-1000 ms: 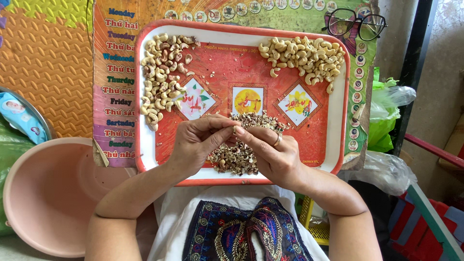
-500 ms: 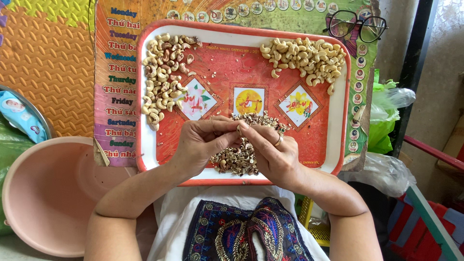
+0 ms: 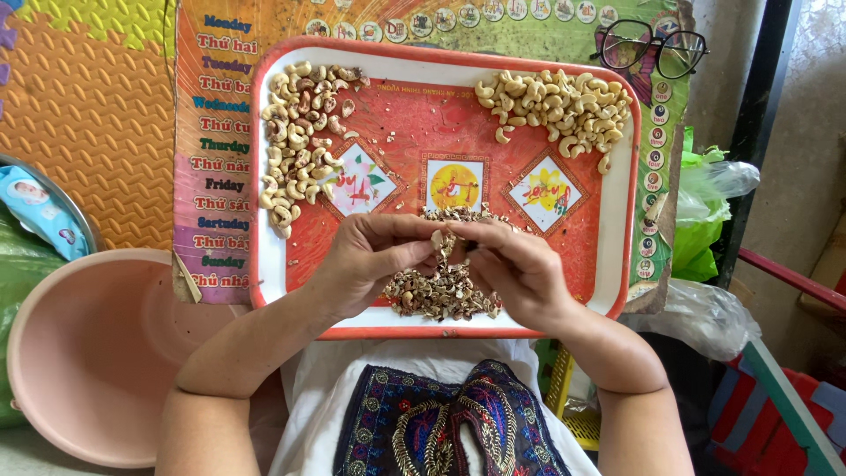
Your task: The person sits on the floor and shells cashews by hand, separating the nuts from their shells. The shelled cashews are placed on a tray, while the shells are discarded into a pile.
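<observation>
A red tray [image 3: 617, 264] with a white rim lies across my lap. My left hand [image 3: 370, 260] and my right hand [image 3: 515, 269] meet over its near middle, fingertips pinched together on one cashew nut [image 3: 438, 239]. Under them lies a heap of brown peeled skins [image 3: 441, 295]. A pile of cashews with bits of skin [image 3: 300, 132] fills the tray's far left. Clean pale cashews [image 3: 555, 101] are heaped at the far right.
A pink plastic basin [image 3: 88, 353] stands at my left. A colourful printed mat [image 3: 220, 159] lies under the tray, with orange foam tiles [image 3: 88, 132] beyond it. Glasses [image 3: 652, 48] rest at the far right. Green and clear plastic bags [image 3: 705, 229] sit to the right.
My hands stay over the skin heap; the fingers have shifted slightly on the nut between them.
</observation>
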